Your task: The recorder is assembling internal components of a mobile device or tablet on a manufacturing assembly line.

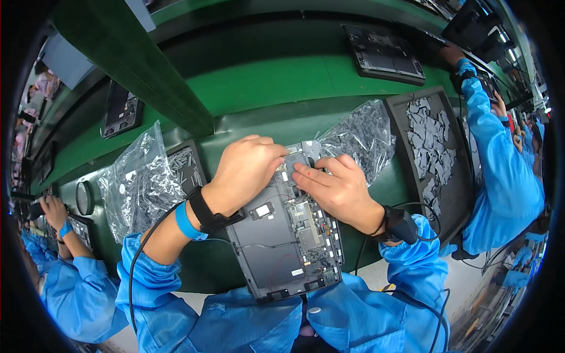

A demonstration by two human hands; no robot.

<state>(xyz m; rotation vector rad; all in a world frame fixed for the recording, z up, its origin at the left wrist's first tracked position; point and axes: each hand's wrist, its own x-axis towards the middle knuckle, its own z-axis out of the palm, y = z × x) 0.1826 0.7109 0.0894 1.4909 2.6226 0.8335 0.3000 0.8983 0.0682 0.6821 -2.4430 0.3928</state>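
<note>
An open tablet-like device (262, 235) lies tilted in front of me, its back housing showing a circuit board (309, 226), thin cables and small white labels. My left hand (250, 167) is at its far edge, fingertips pinched together; what they hold is too small to tell. Beside it, my right hand (338, 185) rests over the device's upper part with bent fingers brought close together. Their tips touch down next to a small dark grey piece (298, 159), and anything between them is hidden. Both my wrists carry black bands with cables.
To the left are a clear bag (141, 182) of small parts and a tray (200, 162) of grey strips. At right stand another parts bag (362, 132) and a dark tray (406, 141) of grey pieces. More devices (385, 56) sit beyond a green post (135, 65). Co-workers' arms (494, 147) flank me.
</note>
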